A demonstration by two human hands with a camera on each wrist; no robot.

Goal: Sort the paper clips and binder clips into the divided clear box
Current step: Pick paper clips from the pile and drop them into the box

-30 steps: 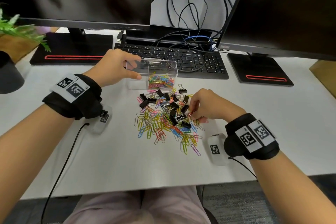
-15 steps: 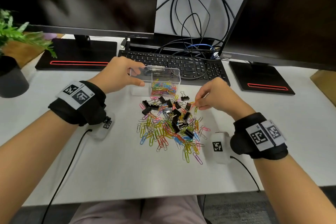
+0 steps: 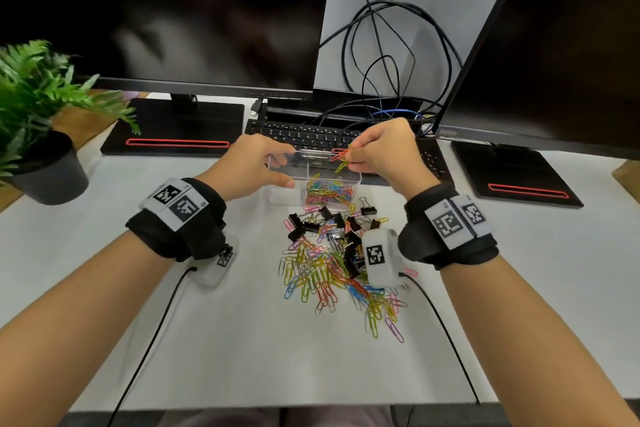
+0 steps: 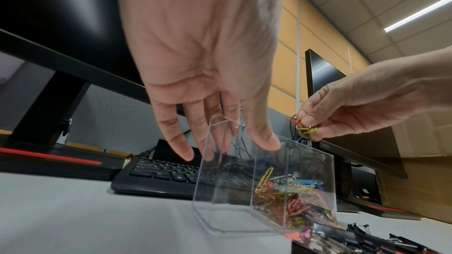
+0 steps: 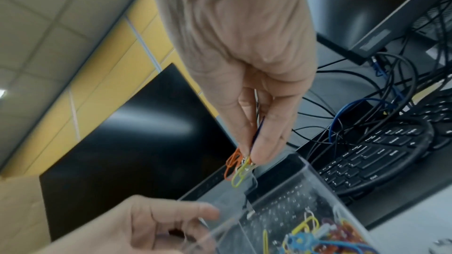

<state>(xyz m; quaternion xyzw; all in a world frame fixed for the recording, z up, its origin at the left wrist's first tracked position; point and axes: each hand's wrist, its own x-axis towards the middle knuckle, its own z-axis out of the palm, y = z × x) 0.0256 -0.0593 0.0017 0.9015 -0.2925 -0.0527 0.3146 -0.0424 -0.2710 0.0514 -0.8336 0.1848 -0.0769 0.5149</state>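
The divided clear box (image 3: pixel 287 196) stands on the white desk in front of the keyboard. Its right compartment holds coloured paper clips (image 3: pixel 329 191); its left compartment looks empty. My left hand (image 3: pixel 285 166) holds the box's left end, thumb on the front wall and fingers at the back rim (image 4: pixel 221 123). My right hand (image 3: pixel 349 159) hovers over the right compartment and pinches a few clips, orange and yellow (image 5: pixel 238 169), between thumb and fingers. A mixed pile of paper clips and black binder clips (image 3: pixel 332 253) lies on the desk in front of the box.
A black keyboard (image 3: pixel 311 135) lies just behind the box, with tangled cables (image 3: pixel 381 80) above it. Two dark monitors on black bases (image 3: pixel 173 128) stand at the back. A potted plant (image 3: pixel 45 163) is at the far left. The desk's front edge (image 3: pixel 277 406) is near me.
My right hand lifted off the pile with a few paper clips and moved back and left to above the box. My left hand stayed on the box.
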